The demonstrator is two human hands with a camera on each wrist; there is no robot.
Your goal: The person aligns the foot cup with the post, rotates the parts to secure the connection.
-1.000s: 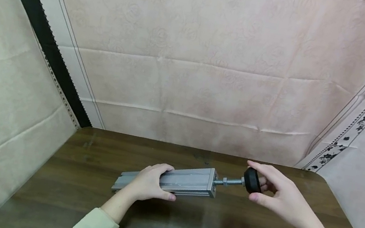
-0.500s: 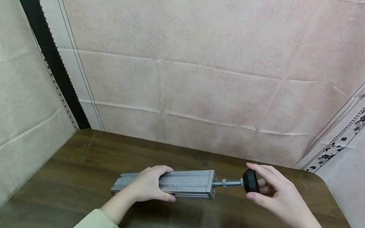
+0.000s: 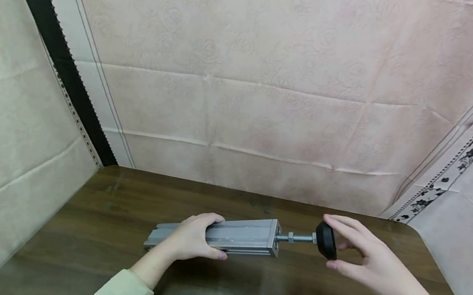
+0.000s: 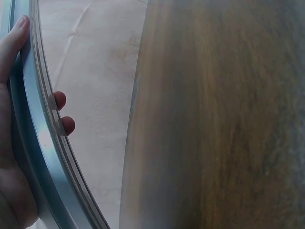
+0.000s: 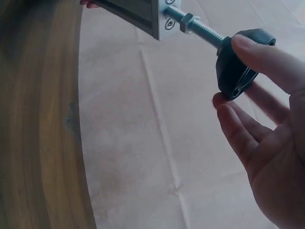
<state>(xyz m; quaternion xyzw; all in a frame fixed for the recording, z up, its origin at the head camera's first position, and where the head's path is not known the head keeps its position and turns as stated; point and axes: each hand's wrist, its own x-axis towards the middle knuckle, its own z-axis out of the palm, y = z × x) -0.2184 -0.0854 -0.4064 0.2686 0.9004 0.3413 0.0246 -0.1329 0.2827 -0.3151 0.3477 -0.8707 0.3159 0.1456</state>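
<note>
- Aluminium extrusion (image 3: 246, 234), above the counter (image 3: 105, 271): likely stiff, weighty; fingers of the left hand (image 3: 193, 237) wrap its middle, probably a sound hold.
- Black levelling foot (image 3: 326, 240): fingers of the right hand (image 3: 378, 265) pinch its rim.

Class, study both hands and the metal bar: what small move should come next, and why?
Probably a slight turn of the black foot by the right hand, which holds it at the edge: the left hand grips the metal bar, and the threaded bolt shows between bar and foot. Which way to turn, I cannot tell.
</note>
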